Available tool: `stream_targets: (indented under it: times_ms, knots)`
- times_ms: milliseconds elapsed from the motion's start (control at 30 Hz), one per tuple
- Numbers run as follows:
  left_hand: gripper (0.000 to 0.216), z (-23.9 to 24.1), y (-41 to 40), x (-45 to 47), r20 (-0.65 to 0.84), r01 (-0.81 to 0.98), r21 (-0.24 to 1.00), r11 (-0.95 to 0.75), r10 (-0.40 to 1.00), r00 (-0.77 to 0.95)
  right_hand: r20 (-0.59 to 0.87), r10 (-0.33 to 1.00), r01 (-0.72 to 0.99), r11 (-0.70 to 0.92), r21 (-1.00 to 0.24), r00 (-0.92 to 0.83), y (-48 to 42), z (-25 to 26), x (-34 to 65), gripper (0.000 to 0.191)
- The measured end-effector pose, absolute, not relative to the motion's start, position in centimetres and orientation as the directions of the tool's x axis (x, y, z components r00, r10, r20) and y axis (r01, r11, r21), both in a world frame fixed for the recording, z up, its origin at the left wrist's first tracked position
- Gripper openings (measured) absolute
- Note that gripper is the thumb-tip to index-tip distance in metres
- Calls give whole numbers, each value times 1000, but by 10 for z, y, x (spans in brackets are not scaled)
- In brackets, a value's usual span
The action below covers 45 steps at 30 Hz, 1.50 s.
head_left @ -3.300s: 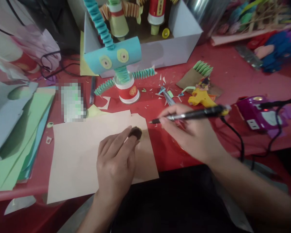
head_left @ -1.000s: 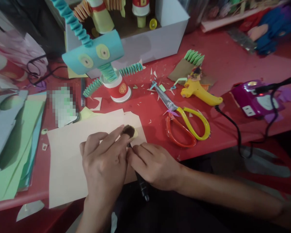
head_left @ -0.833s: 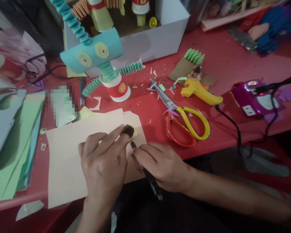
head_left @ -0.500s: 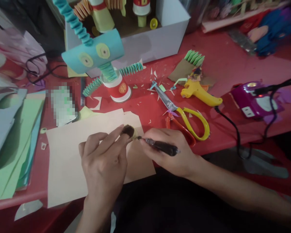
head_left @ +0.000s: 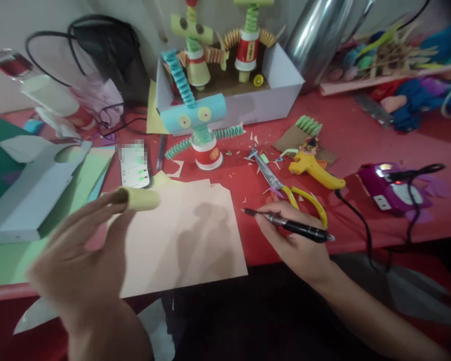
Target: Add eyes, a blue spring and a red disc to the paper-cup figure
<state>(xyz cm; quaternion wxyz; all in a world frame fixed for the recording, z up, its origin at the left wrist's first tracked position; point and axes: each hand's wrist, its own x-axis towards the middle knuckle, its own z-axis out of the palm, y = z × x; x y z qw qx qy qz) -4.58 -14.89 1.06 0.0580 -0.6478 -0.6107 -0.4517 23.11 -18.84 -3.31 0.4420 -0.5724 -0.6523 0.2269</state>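
Between the fingers and thumb of my left hand (head_left: 86,255) is a small pale yellow paper tube (head_left: 145,199), its open end facing my palm. It is raised over the left part of a cream paper sheet (head_left: 154,260) on the table. My right hand (head_left: 300,240) grips a black pen (head_left: 300,228), tip pointing left, just beyond the sheet's right edge. Yellow-handled scissors (head_left: 274,180) lie right behind that hand, which partly hides their handles. A paper robot (head_left: 206,153) with a blue tube head and folded arms stands behind the sheet.
A white box (head_left: 244,110) at the back holds two more paper figures. To the right lie a yellow glue gun (head_left: 315,173) and a purple power socket (head_left: 391,188) with a cable. A phone (head_left: 134,170) and stacked coloured papers (head_left: 7,263) are on the left.
My left hand has lifted the yellow tube off the sheet and carried it left. The right hand has drawn the pen away to the right. My view has tilted up.
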Motion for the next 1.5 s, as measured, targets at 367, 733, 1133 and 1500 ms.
stream_targets:
  times_ms: [367,733,1133,1500]
  knots:
    - [19,-24,-113,-212,492,831,530,169,736,-464,359,933,530,309,-790,-9,-188,-40,212,12]
    - [23,-28,-77,-227,429,890,403,215,814,-391,460,884,602,414,-684,-84,-185,-58,198,18]
    - [34,6,-112,-187,414,942,331,56,889,-199,349,795,850,526,6,-495,-138,-71,241,73]
    - [22,14,-22,-211,92,882,400,250,946,-310,466,731,861,481,166,-498,-123,-93,247,66]
